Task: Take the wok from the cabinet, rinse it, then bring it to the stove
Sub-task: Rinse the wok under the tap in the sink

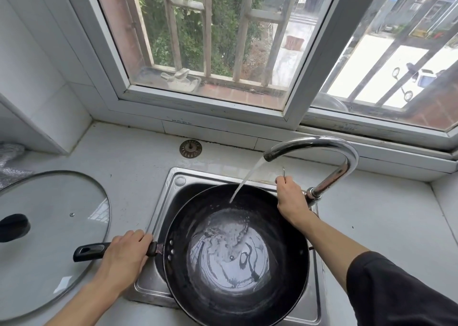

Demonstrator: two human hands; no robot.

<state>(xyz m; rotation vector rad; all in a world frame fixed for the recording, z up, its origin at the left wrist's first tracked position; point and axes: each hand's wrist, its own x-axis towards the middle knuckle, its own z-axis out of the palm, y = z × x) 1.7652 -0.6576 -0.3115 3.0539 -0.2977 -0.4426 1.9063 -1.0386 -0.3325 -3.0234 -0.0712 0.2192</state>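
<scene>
The wok point(235, 254) sits in the sink point(158, 202), water pooling in its bottom. The left hand point(126, 254) is closed around its black handle point(91, 251). A stream from the tap point(322, 152) falls onto the wok's far wall. The right hand point(291, 199) is wrapped round the tap's lever. A glass lid point(49, 239) lies on the table point(124, 157) to the left, a strainer point(190, 149) behind the sink.

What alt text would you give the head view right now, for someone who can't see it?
A black wok sits over the steel sink catching water from the running faucet. The left hand grips its handle; the right hand holds the faucet lever. A glass lid lies on the counter to the left.
</scene>
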